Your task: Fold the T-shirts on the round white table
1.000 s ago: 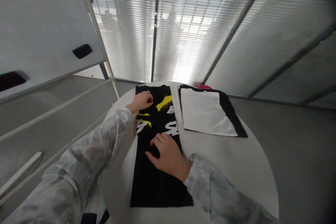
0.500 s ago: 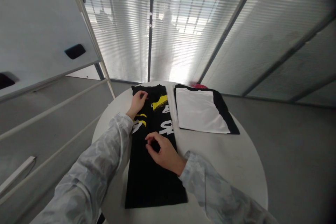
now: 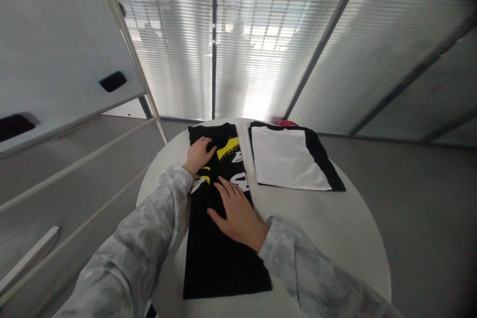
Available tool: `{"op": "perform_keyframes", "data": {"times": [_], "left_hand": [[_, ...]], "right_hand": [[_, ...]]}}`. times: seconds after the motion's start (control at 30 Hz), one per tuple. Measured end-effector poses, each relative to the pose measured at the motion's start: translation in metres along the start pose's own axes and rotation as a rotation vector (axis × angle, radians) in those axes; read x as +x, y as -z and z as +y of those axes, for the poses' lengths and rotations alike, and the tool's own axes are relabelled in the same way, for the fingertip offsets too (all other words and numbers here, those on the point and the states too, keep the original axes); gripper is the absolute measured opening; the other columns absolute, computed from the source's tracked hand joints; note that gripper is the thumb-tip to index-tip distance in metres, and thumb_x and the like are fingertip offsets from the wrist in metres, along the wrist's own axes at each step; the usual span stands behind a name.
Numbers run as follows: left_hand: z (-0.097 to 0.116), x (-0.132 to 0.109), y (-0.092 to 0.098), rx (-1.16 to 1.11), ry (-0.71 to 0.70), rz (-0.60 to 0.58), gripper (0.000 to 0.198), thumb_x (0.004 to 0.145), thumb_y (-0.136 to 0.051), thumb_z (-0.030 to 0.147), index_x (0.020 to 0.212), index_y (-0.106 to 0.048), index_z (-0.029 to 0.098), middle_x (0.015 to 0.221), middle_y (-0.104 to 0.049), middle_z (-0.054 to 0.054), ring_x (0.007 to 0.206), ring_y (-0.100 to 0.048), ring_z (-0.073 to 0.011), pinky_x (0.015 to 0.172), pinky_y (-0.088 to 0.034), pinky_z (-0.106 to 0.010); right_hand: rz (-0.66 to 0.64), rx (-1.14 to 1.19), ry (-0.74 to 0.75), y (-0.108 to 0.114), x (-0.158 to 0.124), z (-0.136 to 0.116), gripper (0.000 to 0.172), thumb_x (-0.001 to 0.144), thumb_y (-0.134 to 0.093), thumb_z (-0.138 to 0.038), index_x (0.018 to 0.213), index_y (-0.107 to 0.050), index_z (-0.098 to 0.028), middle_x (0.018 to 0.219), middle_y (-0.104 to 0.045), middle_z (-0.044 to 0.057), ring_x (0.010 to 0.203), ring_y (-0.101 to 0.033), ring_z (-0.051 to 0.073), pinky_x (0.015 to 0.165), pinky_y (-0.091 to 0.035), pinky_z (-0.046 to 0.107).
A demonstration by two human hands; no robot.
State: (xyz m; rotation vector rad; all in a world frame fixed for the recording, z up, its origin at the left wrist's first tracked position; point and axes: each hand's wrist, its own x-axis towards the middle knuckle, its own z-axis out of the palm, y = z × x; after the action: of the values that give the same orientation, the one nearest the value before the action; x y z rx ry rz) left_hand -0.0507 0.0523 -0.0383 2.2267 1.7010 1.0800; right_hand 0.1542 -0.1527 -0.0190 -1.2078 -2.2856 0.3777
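A black T-shirt (image 3: 223, 263) with yellow and white print lies folded into a long strip on the round white table (image 3: 316, 228). On its upper left part rests my left hand (image 3: 200, 154), fingers apart and slightly bent. My right hand (image 3: 237, 212) lies over the middle of the shirt with its fingers spread and the thumb out to the left. Neither hand grips the cloth. Right of the shirt lies a stack of folded garments, a white one (image 3: 285, 159) on top of a black one (image 3: 330, 174).
A whiteboard (image 3: 55, 20) on a white metal frame (image 3: 93, 151) stands at the left, close to the table. Behind the table rises a wall of glass panels with blinds (image 3: 171, 59). Something red (image 3: 286, 123) shows at the table's far edge.
The fingers of my right hand have gone from curled to spread over the shirt. My left hand has opened from a pinch and lowered onto the cloth. The view has shifted slightly.
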Motion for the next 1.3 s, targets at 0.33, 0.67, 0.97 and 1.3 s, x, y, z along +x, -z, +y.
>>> {"op": "perform_keyframes", "data": {"times": [0.33, 0.67, 0.97, 1.3], "left_hand": [[-0.020, 0.019, 0.003, -0.666, 0.378, 0.330, 0.033, 0.101, -0.068, 0.048, 0.082, -0.059, 0.024, 0.070, -0.057, 0.003, 0.069, -0.058, -0.0163, 0.069, -0.049, -0.027], [-0.026, 0.021, 0.007, -0.714, 0.359, 0.501, 0.034, 0.106, -0.061, 0.051, 0.088, -0.059, 0.023, 0.084, -0.064, -0.001, 0.085, -0.063, -0.0179, 0.081, -0.056, -0.028], [-0.035, 0.024, 0.009, -0.801, 0.370, 0.710, 0.043, 0.107, -0.065, 0.054, 0.081, -0.051, 0.023, 0.075, -0.051, 0.003, 0.075, -0.053, -0.0146, 0.073, -0.049, -0.026], [-0.034, 0.022, 0.007, -0.807, 0.296, 0.730, 0.047, 0.106, -0.066, 0.060, 0.080, -0.051, 0.023, 0.075, -0.051, 0.003, 0.074, -0.052, -0.0155, 0.075, -0.050, -0.028]], "right_hand": [[-0.011, -0.114, 0.013, 0.036, 0.072, 0.045, 0.060, 0.104, -0.071, -0.045, 0.157, -0.056, -0.020, 0.164, -0.059, 0.017, 0.153, -0.056, 0.034, 0.129, -0.045, 0.053], [0.007, -0.377, -0.066, -0.009, 0.196, 0.069, 0.042, 0.100, -0.062, -0.016, 0.142, -0.070, -0.016, 0.140, -0.073, 0.017, 0.132, -0.061, 0.034, 0.114, -0.046, 0.048], [0.114, -0.343, -0.155, -0.029, 0.216, 0.081, 0.043, 0.118, -0.042, -0.040, 0.129, -0.076, -0.017, 0.129, -0.077, 0.017, 0.123, -0.067, 0.033, 0.110, -0.049, 0.046], [-0.152, -0.142, 0.110, -0.051, 0.196, 0.096, 0.062, 0.114, -0.045, -0.035, 0.173, -0.044, -0.019, 0.182, -0.037, 0.012, 0.170, -0.033, 0.029, 0.139, -0.026, 0.054]]}}
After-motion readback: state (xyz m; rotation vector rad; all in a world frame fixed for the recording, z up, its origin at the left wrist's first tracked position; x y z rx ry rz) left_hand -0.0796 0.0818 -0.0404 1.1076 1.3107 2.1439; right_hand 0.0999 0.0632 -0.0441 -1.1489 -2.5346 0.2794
